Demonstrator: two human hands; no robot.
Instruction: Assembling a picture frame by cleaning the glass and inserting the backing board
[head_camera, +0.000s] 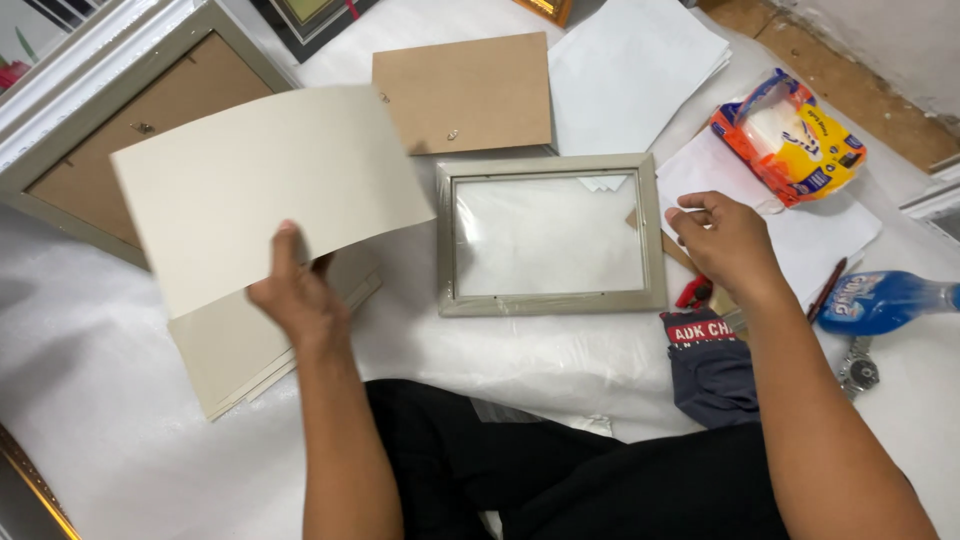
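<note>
Head view, the only one I have. My left hand (297, 292) holds a beige card sheet (265, 185) up off the surface, thumb on the front face near its lower edge, fingers closed behind it; the sheet is tilted and bows a little. Under it, left and near, lies a stack of beige sheets (240, 350) on the white covering (100, 400), which looks like a floor sheet, not a worktop.

My right hand (722, 240) rests just beside the right rail of the small grey picture frame (551, 235). Its fingers are curled in loosely, and I cannot tell if they pinch anything. The frame lies flat in the middle, glass showing, nothing laid in it.

Far of the frame is a brown backing board (462, 92), apart from it. White paper sheets (630, 70) lie far right. A large grey frame (130, 90) sits far left, back side up. On the right are an orange and yellow plastic packet (790, 135), a blue bottle (885, 300) on its side, a wristwatch (858, 372), and a dark folded cloth (712, 365) near my right forearm.

My read: the step is bringing the card sheet over to the small frame. The next move calls for squaring the sheet to the opening and lowering it flat, with the right hand steadying the rail.
</note>
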